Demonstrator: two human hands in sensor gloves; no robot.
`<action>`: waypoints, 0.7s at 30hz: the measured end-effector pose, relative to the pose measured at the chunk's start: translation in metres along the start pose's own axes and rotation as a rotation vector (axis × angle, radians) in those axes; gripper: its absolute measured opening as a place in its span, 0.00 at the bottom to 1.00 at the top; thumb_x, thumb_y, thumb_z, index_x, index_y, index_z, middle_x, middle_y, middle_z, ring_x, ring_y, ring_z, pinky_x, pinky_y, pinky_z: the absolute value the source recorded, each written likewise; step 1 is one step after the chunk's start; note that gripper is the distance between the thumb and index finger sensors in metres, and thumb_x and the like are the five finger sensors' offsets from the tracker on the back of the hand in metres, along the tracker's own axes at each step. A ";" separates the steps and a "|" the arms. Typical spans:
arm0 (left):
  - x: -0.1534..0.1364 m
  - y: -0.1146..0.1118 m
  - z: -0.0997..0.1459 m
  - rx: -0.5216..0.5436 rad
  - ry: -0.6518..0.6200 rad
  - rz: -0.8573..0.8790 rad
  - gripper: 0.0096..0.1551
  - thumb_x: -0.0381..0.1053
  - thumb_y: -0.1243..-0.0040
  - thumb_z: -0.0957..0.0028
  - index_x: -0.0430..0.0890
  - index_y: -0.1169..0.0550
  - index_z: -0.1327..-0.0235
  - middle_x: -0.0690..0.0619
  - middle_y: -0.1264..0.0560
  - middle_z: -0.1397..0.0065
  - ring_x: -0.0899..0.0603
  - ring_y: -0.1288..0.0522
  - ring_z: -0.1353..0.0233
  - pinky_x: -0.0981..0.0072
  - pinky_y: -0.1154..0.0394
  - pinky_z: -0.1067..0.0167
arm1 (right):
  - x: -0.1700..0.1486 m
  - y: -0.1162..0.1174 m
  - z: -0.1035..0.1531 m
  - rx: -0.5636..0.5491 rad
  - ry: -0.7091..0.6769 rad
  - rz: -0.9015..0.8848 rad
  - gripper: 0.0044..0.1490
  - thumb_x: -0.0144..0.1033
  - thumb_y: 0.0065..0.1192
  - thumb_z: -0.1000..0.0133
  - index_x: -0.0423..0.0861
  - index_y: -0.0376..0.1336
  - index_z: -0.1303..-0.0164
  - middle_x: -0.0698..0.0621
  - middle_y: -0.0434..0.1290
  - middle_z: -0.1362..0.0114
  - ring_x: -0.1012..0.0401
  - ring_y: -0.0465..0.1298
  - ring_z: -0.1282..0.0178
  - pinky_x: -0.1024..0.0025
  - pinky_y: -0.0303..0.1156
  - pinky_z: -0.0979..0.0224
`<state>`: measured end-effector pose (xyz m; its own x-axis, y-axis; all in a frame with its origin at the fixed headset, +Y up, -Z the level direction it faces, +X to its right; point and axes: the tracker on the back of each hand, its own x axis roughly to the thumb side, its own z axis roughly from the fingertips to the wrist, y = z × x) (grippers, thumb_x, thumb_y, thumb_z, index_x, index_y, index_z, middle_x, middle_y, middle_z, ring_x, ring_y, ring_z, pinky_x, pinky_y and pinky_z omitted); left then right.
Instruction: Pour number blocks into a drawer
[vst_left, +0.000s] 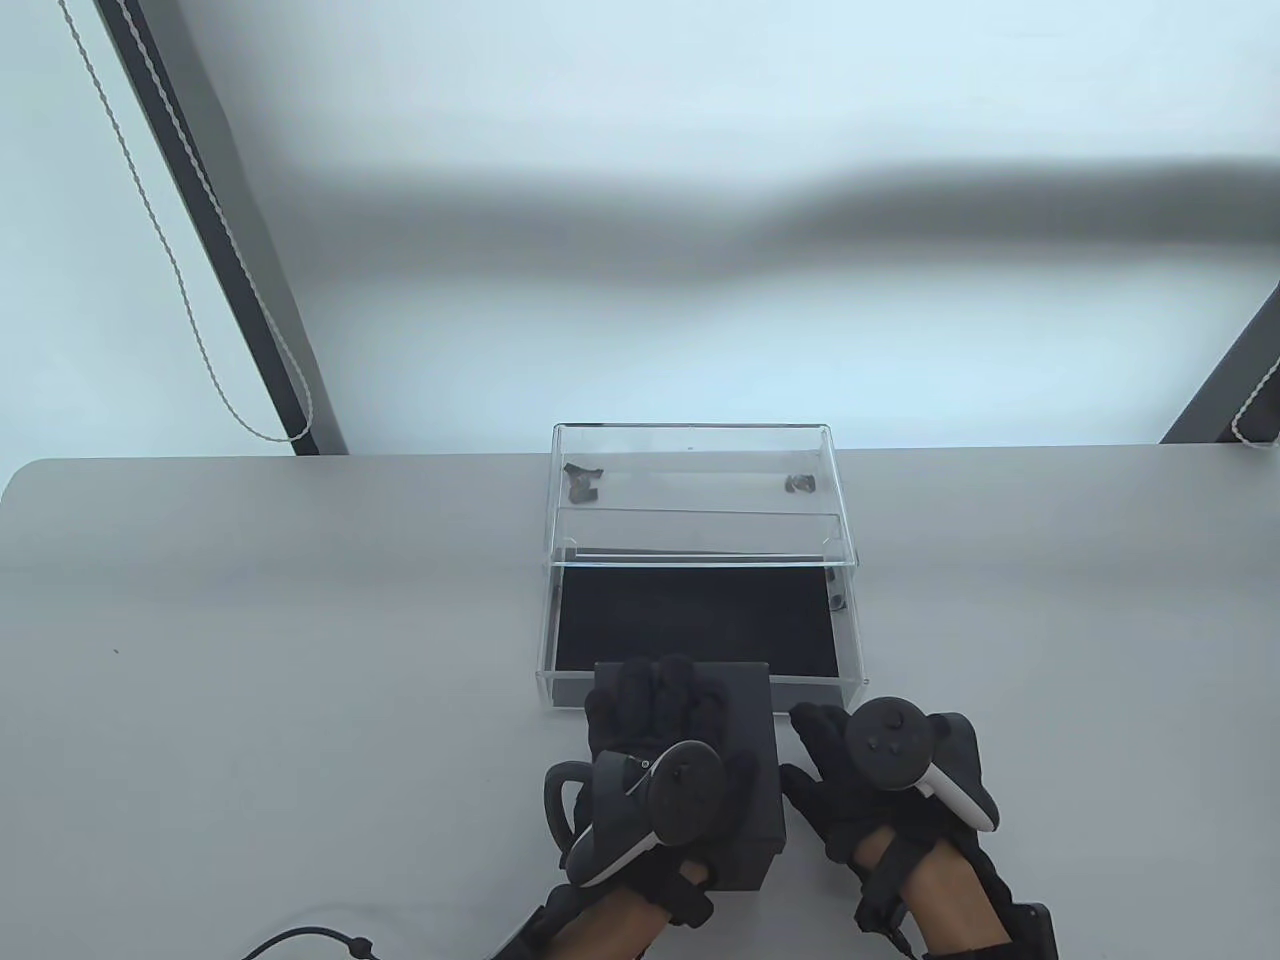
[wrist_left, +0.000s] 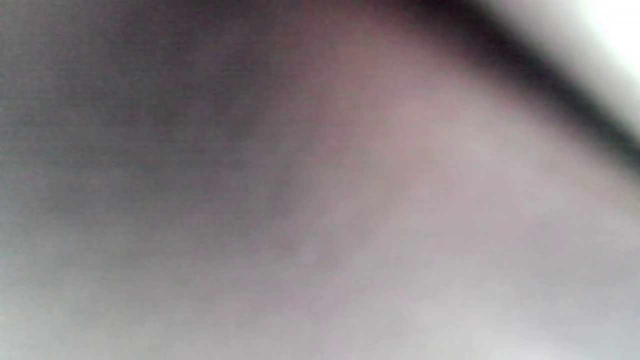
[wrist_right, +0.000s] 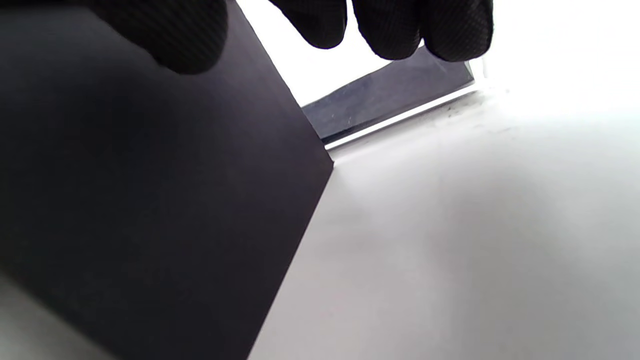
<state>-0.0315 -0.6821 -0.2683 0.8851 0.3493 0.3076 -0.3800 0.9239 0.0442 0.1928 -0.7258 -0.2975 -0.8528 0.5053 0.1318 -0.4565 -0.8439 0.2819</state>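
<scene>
A black box (vst_left: 768, 730) stands on the table just in front of the pulled-out clear drawer (vst_left: 549, 640), which has a black liner. My left hand (vst_left: 650, 740) lies flat on the box's top, fingers reaching its far edge. My right hand (vst_left: 870, 780) is beside the box's right side, fingers spread, thumb close to or touching that side. In the right wrist view the box (wrist_right: 150, 200) fills the left, the drawer front (wrist_right: 390, 95) lies behind, and my fingertips (wrist_right: 400, 30) hang free. No number blocks show. The left wrist view is a blur.
The clear case (vst_left: 695, 470) of the drawer stands behind it, with small dark bits (vst_left: 582, 482) inside. The grey table (vst_left: 250, 650) stretches left and right. A cable (vst_left: 300, 938) lies at the front edge. A window with a cord (vst_left: 190, 290) is behind.
</scene>
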 end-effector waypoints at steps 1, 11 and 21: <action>-0.001 0.002 0.000 -0.002 -0.003 0.028 0.44 0.73 0.56 0.48 0.50 0.38 0.22 0.43 0.47 0.11 0.30 0.51 0.16 0.25 0.58 0.27 | 0.000 -0.002 0.001 -0.012 -0.002 -0.003 0.49 0.60 0.57 0.50 0.45 0.48 0.24 0.36 0.56 0.20 0.33 0.59 0.25 0.25 0.37 0.29; -0.050 0.040 0.007 -0.014 0.133 0.164 0.45 0.72 0.55 0.48 0.48 0.39 0.22 0.42 0.46 0.12 0.30 0.50 0.16 0.27 0.57 0.26 | 0.014 -0.024 0.019 -0.151 -0.062 -0.110 0.46 0.60 0.56 0.49 0.43 0.55 0.27 0.38 0.64 0.24 0.35 0.67 0.29 0.25 0.44 0.28; -0.108 0.021 0.006 -0.190 0.316 0.361 0.48 0.73 0.54 0.49 0.47 0.42 0.21 0.40 0.47 0.12 0.29 0.50 0.17 0.27 0.55 0.27 | 0.024 -0.016 0.021 -0.130 -0.076 -0.288 0.46 0.61 0.53 0.49 0.43 0.57 0.28 0.38 0.67 0.25 0.36 0.69 0.30 0.25 0.45 0.28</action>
<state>-0.1366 -0.7013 -0.2946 0.7559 0.6539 -0.0320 -0.6464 0.7378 -0.1942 0.1852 -0.6964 -0.2787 -0.6648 0.7344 0.1366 -0.7089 -0.6779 0.1948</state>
